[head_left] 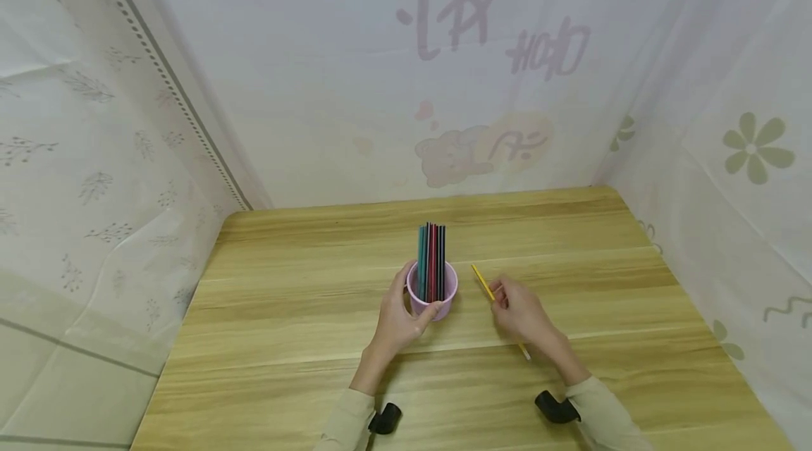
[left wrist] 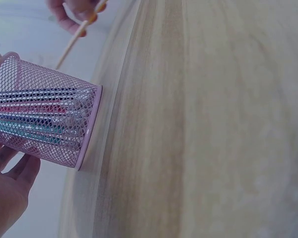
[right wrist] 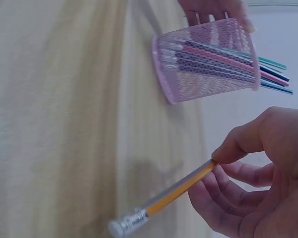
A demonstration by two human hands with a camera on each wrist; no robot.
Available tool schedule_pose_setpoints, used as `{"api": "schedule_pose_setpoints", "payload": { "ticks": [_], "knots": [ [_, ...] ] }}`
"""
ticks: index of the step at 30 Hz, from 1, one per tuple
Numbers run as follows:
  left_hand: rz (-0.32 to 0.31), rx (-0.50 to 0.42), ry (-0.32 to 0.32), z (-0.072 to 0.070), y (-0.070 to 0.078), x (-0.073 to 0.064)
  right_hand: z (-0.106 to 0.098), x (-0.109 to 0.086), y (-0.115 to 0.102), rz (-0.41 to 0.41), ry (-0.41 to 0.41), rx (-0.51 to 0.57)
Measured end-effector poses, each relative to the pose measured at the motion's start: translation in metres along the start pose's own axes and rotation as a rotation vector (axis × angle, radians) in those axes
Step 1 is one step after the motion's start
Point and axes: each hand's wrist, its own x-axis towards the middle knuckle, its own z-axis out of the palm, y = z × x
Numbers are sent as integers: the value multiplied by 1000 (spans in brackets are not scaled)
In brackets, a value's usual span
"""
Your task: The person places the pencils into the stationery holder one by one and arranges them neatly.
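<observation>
A pink mesh pen cup (head_left: 446, 309) stands near the middle of the wooden table, its weave and solid rims clear in the left wrist view. Several pencils (head_left: 431, 261) in teal, red and black lean inside it, their tops above the rim. My left hand (head_left: 395, 320) grips the cup from its left side, thumb across the front near the rim. To the right of the cup, my right hand (head_left: 521, 311) pinches a yellow pencil (right wrist: 181, 188) between thumb and fingers. This pencil slants, with its pale eraser end (right wrist: 121, 226) toward me and its other end toward the cup, apart from it.
The wood-grain table (head_left: 285, 324) reaches back to a pale printed curtain (head_left: 317, 84). More printed cloth hangs along the left and right sides. A black curved wrist mount (head_left: 385, 418) sits at my left cuff, another (head_left: 556, 408) at my right.
</observation>
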Motion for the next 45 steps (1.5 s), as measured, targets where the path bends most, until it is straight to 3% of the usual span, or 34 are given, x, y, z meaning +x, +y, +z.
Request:
{"api": "schedule_pose_setpoints", "payload": {
  "ticks": [18, 32, 45],
  "knots": [
    [-23, 0, -12, 0, 0, -1, -18, 24, -24, -114, 135, 32],
    [-22, -1, -11, 0, -1, -1, -37, 38, -61, -147, 218, 105],
    [2, 18, -2, 0, -2, -1, -43, 51, -99, -144, 262, 278]
  ]
}}
